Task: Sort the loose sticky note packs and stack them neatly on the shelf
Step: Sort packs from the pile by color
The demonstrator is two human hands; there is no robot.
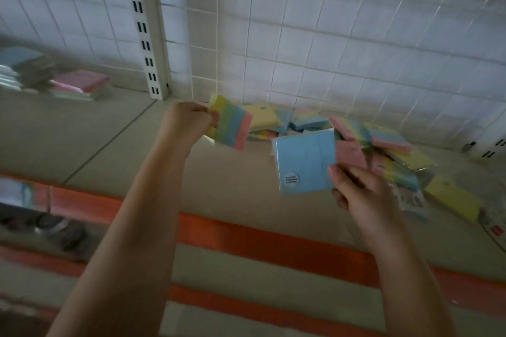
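The beige shelf (109,139) is a smooth flat board with an orange strip along its front edge, backed by a white wire grid (301,35) and a slotted metal upright (145,27). Against the grid, to the right of that upright, lies a loose heap of sticky note packs (383,142): flat, square, glossy-wrapped blocks in yellow, blue, pink and striped pastels, tipped over one another at odd angles. Left of the upright sit two blurred stacks, the nearer one topped by a pink pack (82,82). The left hand (189,120) is raised just right of the upright with the forearm reaching up from below, its fingers curled tight round the left edge of a striped pack (232,126); the pack stands tilted, its yellow, green, blue and pink bands running top to bottom and its far edge leaning towards the heap. The right hand (364,194) is further right of the upright, in front of the heap, thumb pressed on the face of a plain blue square pack (304,161) and fingers curled behind it; the pack's face is turned to the camera, held nearly upright with a round white sticker at its lower left corner.
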